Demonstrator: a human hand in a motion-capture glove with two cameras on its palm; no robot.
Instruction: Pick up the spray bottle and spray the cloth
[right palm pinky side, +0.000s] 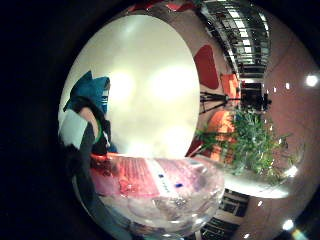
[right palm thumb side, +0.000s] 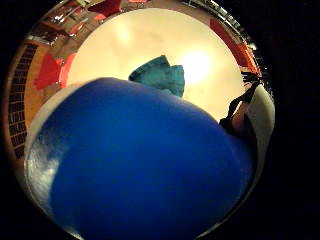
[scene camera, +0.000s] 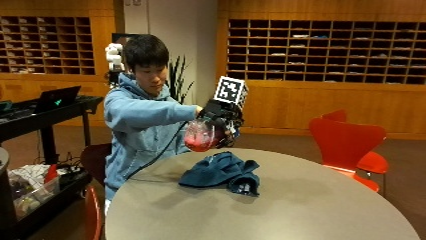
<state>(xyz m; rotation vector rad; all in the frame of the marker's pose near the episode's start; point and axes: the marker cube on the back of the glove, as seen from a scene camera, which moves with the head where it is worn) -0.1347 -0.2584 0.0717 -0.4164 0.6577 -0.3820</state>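
- Spray bottle (scene camera: 202, 135), clear-bodied with red-pink contents, is held up in the air above the near side of the round table (scene camera: 319, 200), tilted, just above and beside the cloth.
- Gloved right hand (scene camera: 221, 119) wraps round the bottle's upper part, fingers curled about it; where each fingertip sits cannot be told.
- Dark blue-teal cloth (scene camera: 223, 172) lies crumpled in a heap on the tabletop, below the bottle and not touching it.
- From the little-finger side of the palm, the bottle's clear body and pink label (right palm pinky side: 160, 187) lie close against the hand, with the pale tabletop (right palm pinky side: 150, 85) and the cloth (right palm pinky side: 92, 92) beyond.
- From the thumb side, a blue rounded surface (right palm thumb side: 140, 165) fills most of the sight; the cloth (right palm thumb side: 161, 75) shows past it on the table.
- Red chair (scene camera: 346, 142) stands at the table's far side.
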